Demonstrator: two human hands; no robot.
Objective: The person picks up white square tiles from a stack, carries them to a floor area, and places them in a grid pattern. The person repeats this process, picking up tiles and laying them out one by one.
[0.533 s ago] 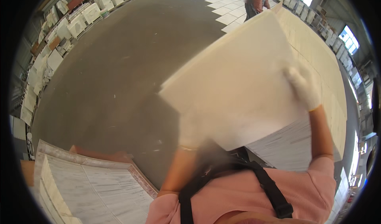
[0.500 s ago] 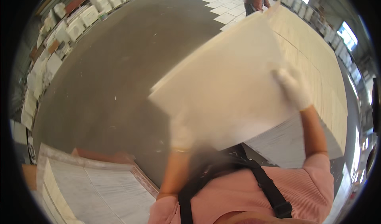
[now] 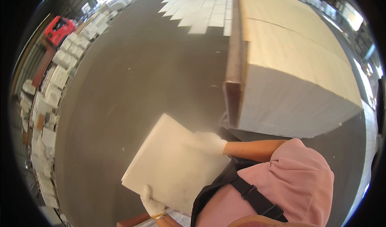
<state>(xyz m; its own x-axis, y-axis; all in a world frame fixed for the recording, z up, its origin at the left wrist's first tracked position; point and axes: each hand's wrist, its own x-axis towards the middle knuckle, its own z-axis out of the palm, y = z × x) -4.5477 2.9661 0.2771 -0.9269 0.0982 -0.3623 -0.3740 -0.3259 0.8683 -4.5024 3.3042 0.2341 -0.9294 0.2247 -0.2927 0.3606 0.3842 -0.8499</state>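
A flat white stone tile is tilted in front of my body, over the grey floor. A line along its left edge may mark a second tile beneath; I cannot tell. My left hand, in a white glove, grips its near lower-left edge with the thumb on the face. My gloved right hand holds the tile at its far right edge, smeared by motion, its fingertips unclear. Below the tile, at the lower edge of the view, a bit of a reddish-brown frame shows.
At the right stands a big block of upright stacked pale tiles against a brown board. White tiles lie in rows on the floor ahead. Stacked white blocks and a red vehicle line the left.
The tile has swung left and down, away from the tile block, with both hands still on it. My view has turned left; the person ahead is out of view.
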